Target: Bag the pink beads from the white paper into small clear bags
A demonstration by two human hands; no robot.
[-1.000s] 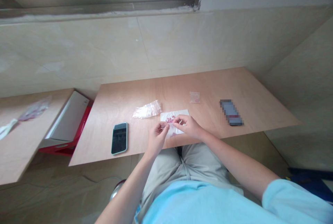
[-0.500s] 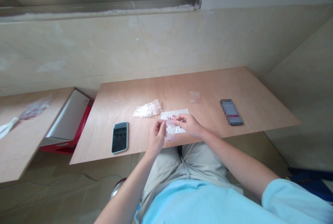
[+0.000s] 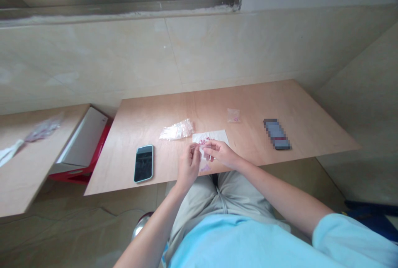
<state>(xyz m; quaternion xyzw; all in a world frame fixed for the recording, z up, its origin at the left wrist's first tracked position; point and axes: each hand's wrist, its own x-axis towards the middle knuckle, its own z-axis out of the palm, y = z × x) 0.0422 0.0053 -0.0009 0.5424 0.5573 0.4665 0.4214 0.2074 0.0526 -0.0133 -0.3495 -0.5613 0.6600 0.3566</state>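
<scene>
My left hand [image 3: 189, 159] is closed, thumb and fingertips pinched together at the left edge of a white paper sheet [image 3: 222, 136]. Whatever sits in that pinch is too small to make out. Close beside it, my right hand [image 3: 220, 152] has its fingers bent around what looks like a small clear plastic bag [image 3: 206, 157], partly hidden by the fingers. Several small red-pink pieces [image 3: 203, 140] lie on the paper just beyond my fingertips. A light purple patch [image 3: 205, 168] shows near the table's front edge, below the hands.
A pile of clear plastic bags [image 3: 177, 130] lies left of the paper. One small bag with pink bits [image 3: 233, 115] lies farther back. Phones rest at left [image 3: 144, 163] and right [image 3: 277, 134]. Another table [image 3: 18, 189] with plastic packets stands across a gap.
The clear bag stretched between both hands has tipped toward my right hand, whose fingers have curled more. My left hand has shifted slightly right. The items on the table stay put.
</scene>
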